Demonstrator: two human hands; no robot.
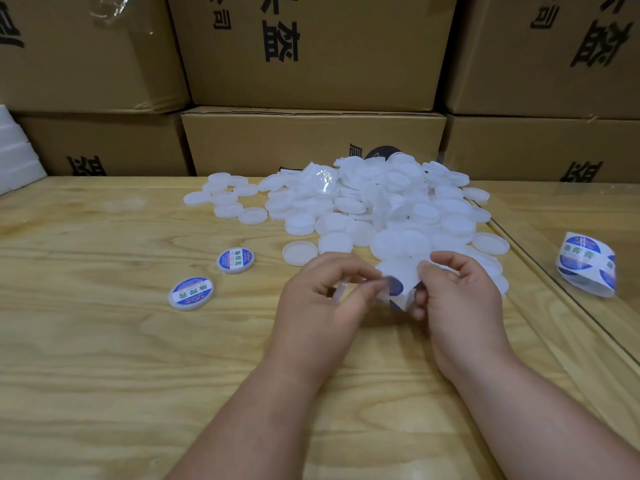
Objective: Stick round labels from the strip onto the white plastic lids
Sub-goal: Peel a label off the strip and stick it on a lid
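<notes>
A heap of plain white plastic lids [381, 202] lies on the wooden table in the middle. Two labelled lids rest to the left, one nearer [191, 293] and one farther [236, 260]. My left hand [322, 303] cradles a white lid edge-on in its fingers while its thumb and forefinger pinch the edge of a blue round label [394, 285]. My right hand [457, 299] grips the white backing strip [398, 275] that carries that label. Both hands meet just in front of the heap.
A curled strip of blue round labels [587, 263] lies at the right, past a seam in the table [554, 289]. Stacked cardboard boxes [311, 140] wall off the back. White foam pieces [17, 150] stand at the far left.
</notes>
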